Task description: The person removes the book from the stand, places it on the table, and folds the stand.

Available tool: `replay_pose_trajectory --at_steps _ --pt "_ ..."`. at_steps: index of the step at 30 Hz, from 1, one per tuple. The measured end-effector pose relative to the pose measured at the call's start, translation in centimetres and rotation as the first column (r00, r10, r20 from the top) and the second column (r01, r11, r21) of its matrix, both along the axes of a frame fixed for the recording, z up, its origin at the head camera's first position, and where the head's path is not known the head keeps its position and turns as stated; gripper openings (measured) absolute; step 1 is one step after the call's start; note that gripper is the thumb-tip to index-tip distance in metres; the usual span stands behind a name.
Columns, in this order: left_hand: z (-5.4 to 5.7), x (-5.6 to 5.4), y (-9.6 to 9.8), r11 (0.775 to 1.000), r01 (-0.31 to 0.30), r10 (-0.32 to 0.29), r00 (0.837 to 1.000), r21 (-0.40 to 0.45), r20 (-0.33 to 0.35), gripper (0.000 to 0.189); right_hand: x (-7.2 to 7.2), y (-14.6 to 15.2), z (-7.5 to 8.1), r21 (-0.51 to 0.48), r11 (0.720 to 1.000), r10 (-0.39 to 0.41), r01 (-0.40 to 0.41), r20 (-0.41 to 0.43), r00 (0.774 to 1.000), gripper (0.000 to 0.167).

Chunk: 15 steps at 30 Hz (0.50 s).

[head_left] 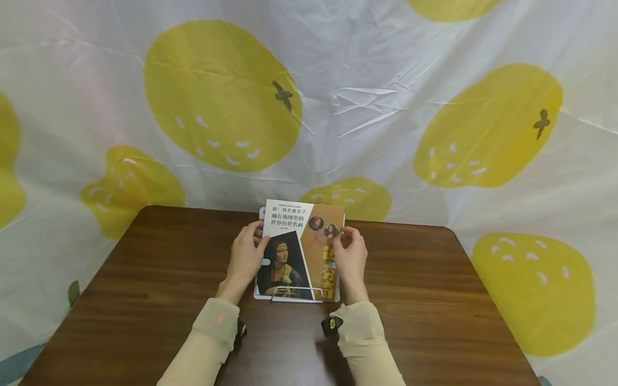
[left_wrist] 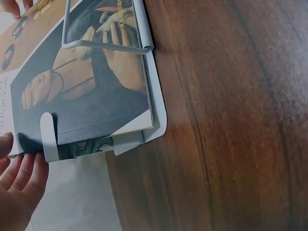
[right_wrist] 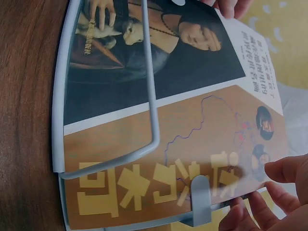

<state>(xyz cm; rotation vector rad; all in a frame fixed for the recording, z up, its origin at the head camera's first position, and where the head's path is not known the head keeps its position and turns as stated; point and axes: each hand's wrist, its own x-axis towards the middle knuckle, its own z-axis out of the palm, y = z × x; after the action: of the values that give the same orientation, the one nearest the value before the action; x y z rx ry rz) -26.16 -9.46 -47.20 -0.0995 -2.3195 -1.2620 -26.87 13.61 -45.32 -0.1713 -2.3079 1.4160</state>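
A paperback book [head_left: 309, 252] with a painted portrait on its white, dark and orange cover leans back on a light grey metal book stand [left_wrist: 160, 106]. The stand's wire holder [right_wrist: 153, 96] crosses the lower cover, and small side clips [left_wrist: 49, 137] lap over both edges. My left hand [head_left: 245, 254] grips the book's left edge, thumb on the cover side and fingers behind. At the right edge my right hand [head_left: 351, 260] pinches the book similarly; in the right wrist view its thumb lies by the two round portraits, above the right clip [right_wrist: 201, 197].
Book and stand are on a dark brown wooden table [head_left: 415, 300], near its far edge. Behind it hangs a white cloth [head_left: 347, 107] printed with large yellow fruit. A black wrist camera [head_left: 332, 325] is strapped at the right sleeve cuff.
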Motion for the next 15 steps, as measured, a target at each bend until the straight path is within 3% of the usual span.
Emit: replay_pose_trajectory --at_steps 15 --pt "-0.14 -0.20 -0.11 1.000 -0.016 0.016 0.999 0.011 0.036 0.037 -0.52 0.38 -0.93 0.006 1.000 -0.012 0.011 0.084 0.996 0.024"
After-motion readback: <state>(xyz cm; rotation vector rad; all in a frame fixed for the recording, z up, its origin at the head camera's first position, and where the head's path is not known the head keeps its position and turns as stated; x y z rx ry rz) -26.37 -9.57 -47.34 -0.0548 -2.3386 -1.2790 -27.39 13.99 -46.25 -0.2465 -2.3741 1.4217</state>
